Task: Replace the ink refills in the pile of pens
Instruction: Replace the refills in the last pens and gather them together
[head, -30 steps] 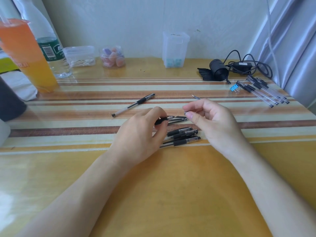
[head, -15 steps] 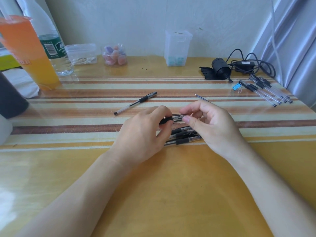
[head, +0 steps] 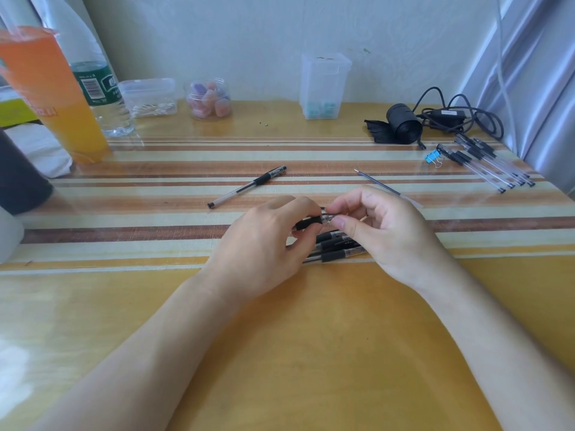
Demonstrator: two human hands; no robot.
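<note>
At the table's middle my left hand (head: 264, 244) grips a pen (head: 311, 223) by its black rubber grip. My right hand (head: 382, 231) pinches the clear tip end of that same pen. Under both hands lies a small pile of black-grip pens (head: 336, 248), partly hidden by my fingers. A single pen (head: 247, 186) lies further back to the left. A loose ink refill (head: 378, 182) lies behind my right hand. Several more pens (head: 488, 163) lie at the far right.
An orange drink cup (head: 46, 91) and a water bottle (head: 99, 88) stand at the back left. Clear containers (head: 323, 85) line the wall. A black roll (head: 403, 122), cables (head: 466, 116) and a blue binder clip (head: 432, 158) sit at the back right.
My right hand has moved left, from apart with a small piece, onto the tip end of the pen in my left hand. My left hand has stayed in place.
</note>
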